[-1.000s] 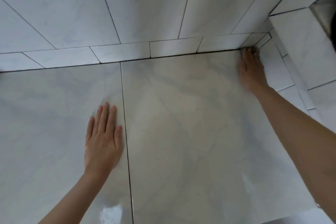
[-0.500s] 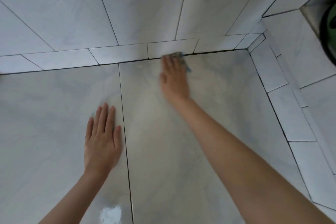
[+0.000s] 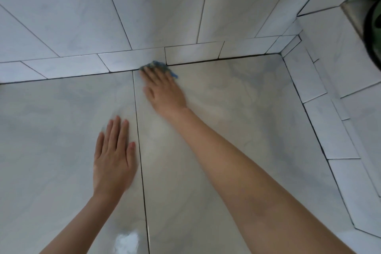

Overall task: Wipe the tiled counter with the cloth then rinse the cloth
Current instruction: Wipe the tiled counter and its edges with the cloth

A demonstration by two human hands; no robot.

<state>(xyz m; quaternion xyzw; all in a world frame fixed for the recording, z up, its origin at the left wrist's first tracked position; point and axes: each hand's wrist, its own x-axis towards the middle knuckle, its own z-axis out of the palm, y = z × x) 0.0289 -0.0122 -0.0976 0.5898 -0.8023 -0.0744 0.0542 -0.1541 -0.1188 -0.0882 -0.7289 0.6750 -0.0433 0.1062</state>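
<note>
The pale marbled tiled counter [image 3: 237, 130] fills most of the head view, split by a dark grout line. A small blue cloth [image 3: 162, 66] lies at the back edge where the counter meets the tiled wall. My right hand [image 3: 165, 90] presses flat on it with straight fingers, covering most of the cloth; only blue edges peek out beyond the fingertips. My left hand [image 3: 114, 159] rests flat on the left tile, palm down, fingers straight, holding nothing.
A low tiled skirting [image 3: 193, 52] runs along the back and the right side, with the tiled wall [image 3: 144, 6] above it. A metal ledge with a dark green round object [image 3: 373, 24] sits at the upper right. A glossy wet patch [image 3: 125, 241] shines near the front.
My right hand slid the cloth leftward along the back edge, from the right corner to just past the middle grout line. My left hand stayed flat in place.
</note>
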